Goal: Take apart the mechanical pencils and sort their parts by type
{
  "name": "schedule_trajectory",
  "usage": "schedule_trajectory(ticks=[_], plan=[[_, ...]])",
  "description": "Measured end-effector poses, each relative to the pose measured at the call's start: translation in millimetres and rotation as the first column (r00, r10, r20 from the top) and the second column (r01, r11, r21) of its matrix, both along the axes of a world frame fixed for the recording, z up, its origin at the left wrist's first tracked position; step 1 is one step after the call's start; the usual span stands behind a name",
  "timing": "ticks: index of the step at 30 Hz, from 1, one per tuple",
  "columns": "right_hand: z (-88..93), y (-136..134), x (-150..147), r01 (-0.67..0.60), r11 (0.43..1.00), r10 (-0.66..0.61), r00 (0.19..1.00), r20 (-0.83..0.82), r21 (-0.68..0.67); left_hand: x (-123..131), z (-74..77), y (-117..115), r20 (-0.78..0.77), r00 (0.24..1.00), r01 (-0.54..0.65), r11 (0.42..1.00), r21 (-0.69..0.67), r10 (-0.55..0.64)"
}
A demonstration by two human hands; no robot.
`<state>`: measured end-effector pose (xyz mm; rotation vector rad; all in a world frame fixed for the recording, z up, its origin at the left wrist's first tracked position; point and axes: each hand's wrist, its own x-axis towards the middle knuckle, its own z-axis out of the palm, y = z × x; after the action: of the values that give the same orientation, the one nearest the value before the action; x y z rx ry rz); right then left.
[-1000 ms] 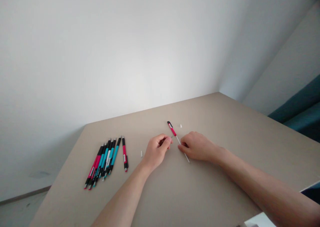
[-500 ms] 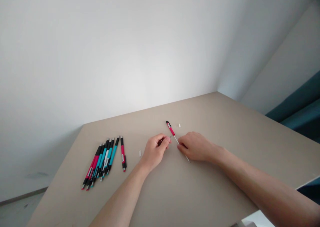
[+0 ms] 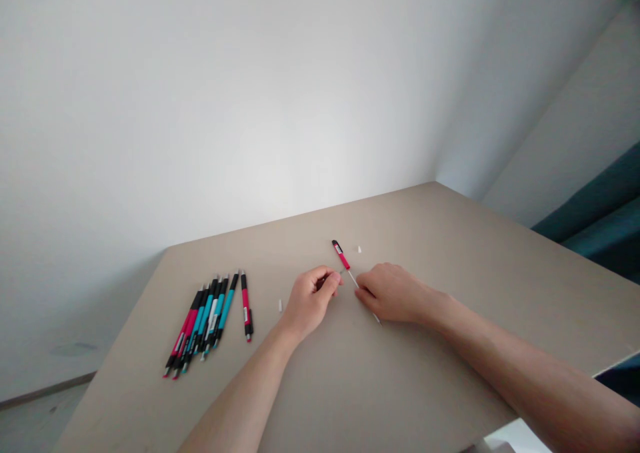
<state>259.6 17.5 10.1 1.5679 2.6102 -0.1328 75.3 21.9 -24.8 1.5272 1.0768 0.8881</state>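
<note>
My right hand (image 3: 387,292) rests on the table, thumb and fingers closed on a thin white pen refill (image 3: 353,278); its far end shows beyond the fingertips and its near end below the hand. Just past the refill's far end lies a pink pen barrel (image 3: 341,256) with a black clip end, touching or nearly touching it. My left hand (image 3: 311,298) is pinched, thumb against forefinger, close to the refill. A small thin grey piece (image 3: 343,272) pokes out from those fingertips, too fine to identify. A small white cone-shaped part (image 3: 359,249) stands right of the barrel.
Several pink, blue and white pens (image 3: 205,323) lie side by side on the left of the beige table (image 3: 320,386). One pink and black pen (image 3: 247,306) lies apart from them. Near my left wrist is a small white tube (image 3: 281,305). A wall (image 3: 300,106) borders the table's back.
The refill's near end has shifted very slightly to the right. Both hands are otherwise almost still.
</note>
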Motion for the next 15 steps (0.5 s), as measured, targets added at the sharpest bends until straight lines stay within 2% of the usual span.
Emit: schedule_trajectory(ticks=[2,4,6,8,11,15], plan=[[2.0,0.1,0.7,0.022,1.0,-0.021,0.997,-0.077,0.008,0.1,-0.3,0.1,-0.004,1.0,0.001,1.0,0.003,-0.001],[5.7,-0.5,1.0,0.043,0.999,-0.035,0.962,-0.27,0.025,0.3,1.1,-0.4,-0.008,1.0,0.006,1.0,0.005,-0.006],[9.9,-1.7,0.6,0.026,0.999,-0.011,0.855,-0.519,0.022,0.3,4.3,-1.6,-0.017,1.0,0.022,1.0,0.009,-0.022],[12.6,-2.8,-0.2,-0.045,0.999,0.028,0.721,-0.692,-0.006,0.1,8.2,-3.1,-0.037,0.998,0.052,0.998,0.029,-0.051],[11.9,-3.0,-0.7,-0.14,0.989,0.047,0.617,-0.786,-0.051,-0.7,12.8,-5.0,-0.077,0.992,0.11,0.991,0.078,-0.104],[8.9,-1.0,2.3,-0.141,0.986,0.007,0.579,-0.815,-0.092,-1.5,13.7,-5.7,-0.089,0.985,0.158,0.983,0.098,-0.149]])
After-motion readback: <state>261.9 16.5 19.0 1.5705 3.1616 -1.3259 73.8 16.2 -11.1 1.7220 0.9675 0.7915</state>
